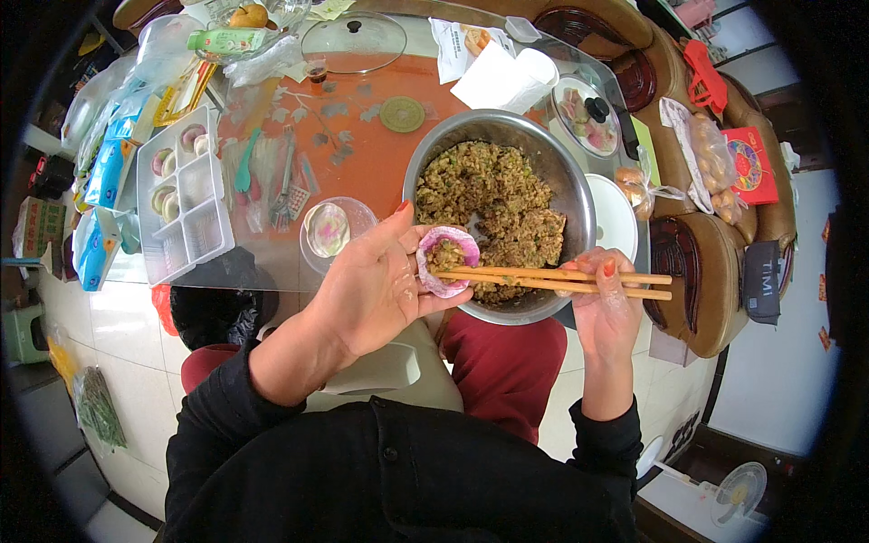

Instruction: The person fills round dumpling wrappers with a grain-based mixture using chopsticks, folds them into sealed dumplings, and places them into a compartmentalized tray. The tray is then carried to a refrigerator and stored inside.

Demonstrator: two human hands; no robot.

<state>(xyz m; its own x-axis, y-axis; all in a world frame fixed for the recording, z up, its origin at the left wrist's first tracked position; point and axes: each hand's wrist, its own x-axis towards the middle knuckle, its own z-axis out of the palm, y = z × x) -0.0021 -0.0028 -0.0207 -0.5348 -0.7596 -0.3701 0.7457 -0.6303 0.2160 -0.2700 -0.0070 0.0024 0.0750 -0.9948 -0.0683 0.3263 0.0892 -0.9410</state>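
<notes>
On the fingers of my left hand (380, 285), palm up, rests a round purple-and-white dough wrapper (467, 252) with a lump of minced filling (445, 254) on it. My right hand (607, 292) grips a pair of wooden chopsticks (543, 277), whose tips touch the filling. Just beyond both hands stands a steel bowl (415, 153) of minced filling (502, 190). Left of the bowl, a small clear dish (366, 216) holds more wrappers (327, 229). A white plastic compartment tray (180, 237) at the left holds several filled dumplings (166, 202).
A teal spatula (246, 166) and bagged utensils lie between tray and dish. Behind are a glass lid (353, 41), a brass-coloured disc (402, 114) and a paper roll (536, 68). A lidded bowl (585, 115) and white plate (614, 214) stand right. A black-lined bin (217, 315) is below the table edge.
</notes>
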